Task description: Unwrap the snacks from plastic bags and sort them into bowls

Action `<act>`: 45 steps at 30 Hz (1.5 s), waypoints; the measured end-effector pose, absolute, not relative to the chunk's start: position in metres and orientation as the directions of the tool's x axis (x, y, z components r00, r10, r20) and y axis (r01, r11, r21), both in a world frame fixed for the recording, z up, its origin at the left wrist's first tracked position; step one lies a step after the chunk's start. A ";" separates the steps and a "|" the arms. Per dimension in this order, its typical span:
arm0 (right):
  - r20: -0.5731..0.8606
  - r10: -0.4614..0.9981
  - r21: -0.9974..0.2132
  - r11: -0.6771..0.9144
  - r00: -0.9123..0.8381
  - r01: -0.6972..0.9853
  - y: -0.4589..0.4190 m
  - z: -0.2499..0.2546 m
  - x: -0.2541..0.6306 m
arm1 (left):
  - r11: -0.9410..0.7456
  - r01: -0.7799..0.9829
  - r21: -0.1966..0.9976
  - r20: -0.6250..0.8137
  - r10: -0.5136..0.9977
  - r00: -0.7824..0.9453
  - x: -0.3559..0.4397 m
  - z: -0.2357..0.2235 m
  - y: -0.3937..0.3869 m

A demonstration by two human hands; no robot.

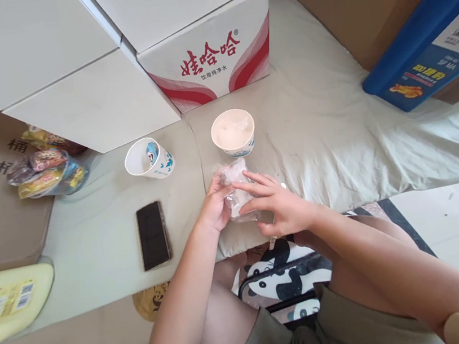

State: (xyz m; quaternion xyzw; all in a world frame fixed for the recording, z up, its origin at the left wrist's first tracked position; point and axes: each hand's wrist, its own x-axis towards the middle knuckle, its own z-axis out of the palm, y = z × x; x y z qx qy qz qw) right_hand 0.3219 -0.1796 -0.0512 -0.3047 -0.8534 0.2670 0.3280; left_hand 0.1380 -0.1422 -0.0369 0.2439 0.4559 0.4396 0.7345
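A crumpled clear plastic bag is in front of me at the near edge of the cloth-covered surface. My left hand grips its left side with the fingers wrapped round it. Over the right side of the bag, my right hand has its fingers stretched out and spread, touching the plastic. What the bag contains is hard to make out. Just beyond my hands stands a white paper bowl with something clear or pale inside. To its left, a paper cup leans over with a small blue-and-white packet in it.
A black phone lies left of my hands. Behind stand a white-and-red carton and white boxes. A bag of snacks is at the left, a yellow bottle at lower left, a blue container at right.
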 end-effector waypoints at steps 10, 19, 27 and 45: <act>0.410 0.800 -0.710 0.581 -0.437 0.398 -0.185 -0.046 0.305 | 0.484 -0.299 0.822 -0.438 0.874 0.211 0.148 -0.034 -0.151; 0.427 0.748 -0.634 0.648 -0.508 0.422 -0.182 -0.049 0.307 | 0.551 -0.322 0.770 -0.488 0.833 0.259 0.143 -0.032 -0.147; 0.428 0.665 -0.573 0.723 -0.612 0.385 -0.181 -0.049 0.309 | 0.568 -0.369 0.735 -0.521 0.822 0.229 0.142 -0.031 -0.145; 0.421 0.761 -0.722 0.611 -0.494 0.325 -0.179 -0.051 0.310 | 0.518 -0.205 0.830 -0.486 0.854 0.187 0.144 -0.038 -0.150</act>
